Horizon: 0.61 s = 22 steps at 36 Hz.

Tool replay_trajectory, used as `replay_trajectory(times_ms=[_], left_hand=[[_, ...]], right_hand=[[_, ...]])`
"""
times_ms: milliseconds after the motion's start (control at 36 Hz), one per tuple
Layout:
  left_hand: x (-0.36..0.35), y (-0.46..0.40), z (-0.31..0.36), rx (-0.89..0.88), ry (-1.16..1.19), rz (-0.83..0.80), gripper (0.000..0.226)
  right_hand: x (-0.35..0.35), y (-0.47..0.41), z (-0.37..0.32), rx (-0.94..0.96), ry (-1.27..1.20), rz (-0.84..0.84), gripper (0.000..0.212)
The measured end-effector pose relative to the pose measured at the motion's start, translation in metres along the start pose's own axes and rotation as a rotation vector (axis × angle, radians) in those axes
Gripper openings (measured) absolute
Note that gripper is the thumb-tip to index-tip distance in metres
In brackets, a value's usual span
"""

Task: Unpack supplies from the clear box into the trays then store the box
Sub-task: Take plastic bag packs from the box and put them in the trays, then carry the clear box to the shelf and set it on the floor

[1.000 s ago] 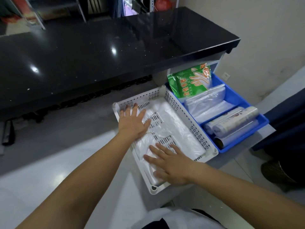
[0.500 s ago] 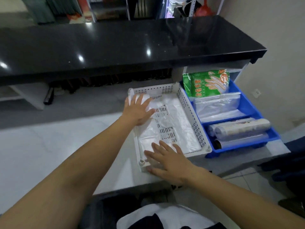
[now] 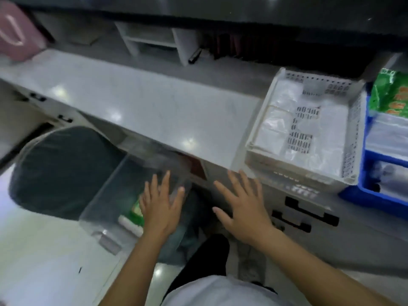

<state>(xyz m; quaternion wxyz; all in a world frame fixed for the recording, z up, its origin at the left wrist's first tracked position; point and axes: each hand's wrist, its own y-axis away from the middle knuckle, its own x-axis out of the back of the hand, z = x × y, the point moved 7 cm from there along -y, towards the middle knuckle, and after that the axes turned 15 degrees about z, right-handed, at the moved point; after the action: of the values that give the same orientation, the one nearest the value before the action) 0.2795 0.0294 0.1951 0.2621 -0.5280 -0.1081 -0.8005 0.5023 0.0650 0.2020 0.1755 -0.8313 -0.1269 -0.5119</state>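
The clear box (image 3: 114, 195) sits low at the left, below the white counter, partly on a dark chair seat. A green packet (image 3: 135, 212) and a white roll (image 3: 129, 225) lie inside it. My left hand (image 3: 162, 205) hovers over the box's right end, fingers spread, holding nothing. My right hand (image 3: 242, 208) is open beside it, in front of the drawers. The white perforated tray (image 3: 351, 138) with flat plastic bags stands on the counter at the right, next to the blue tray (image 3: 373, 191) with a green glove packet (image 3: 388, 96) and bags.
A dark chair seat (image 3: 59, 171) is under the box at the left. Drawers with black handles (image 3: 309, 212) are below the trays. A pink bag (image 3: 15, 34) lies at the far left. White shelf dividers (image 3: 154, 43) stand under the black countertop.
Both hands have left the white tray and dropped down and left, to the clear box below the counter. The view has swung left and down and is blurred.
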Motion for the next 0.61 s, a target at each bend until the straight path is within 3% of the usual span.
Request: replay_trajectory(times_ms=[167, 361, 500, 611], left_hand=[[-0.002, 0.106, -0.124, 0.232, -0.228, -0.114, 0.072], [0.001, 0.147, -0.22, 0.446, -0.167, -0.138, 0.071], [-0.005, 0.133, -0.289, 0.663, 0.031, -0.157, 0.073], [-0.001, 0.108, -0.339, 0.832, 0.449, -0.087, 0.063]], right_hand=[[-0.087, 0.038, -0.029, 0.077, 0.082, -0.278, 0.075], [-0.138, 0.061, -0.083, 0.155, 0.132, -0.442, 0.074], [-0.183, 0.053, -0.12, 0.127, 0.124, -0.498, 0.075], [-0.219, 0.062, -0.145, 0.036, 0.237, -0.567, 0.071]])
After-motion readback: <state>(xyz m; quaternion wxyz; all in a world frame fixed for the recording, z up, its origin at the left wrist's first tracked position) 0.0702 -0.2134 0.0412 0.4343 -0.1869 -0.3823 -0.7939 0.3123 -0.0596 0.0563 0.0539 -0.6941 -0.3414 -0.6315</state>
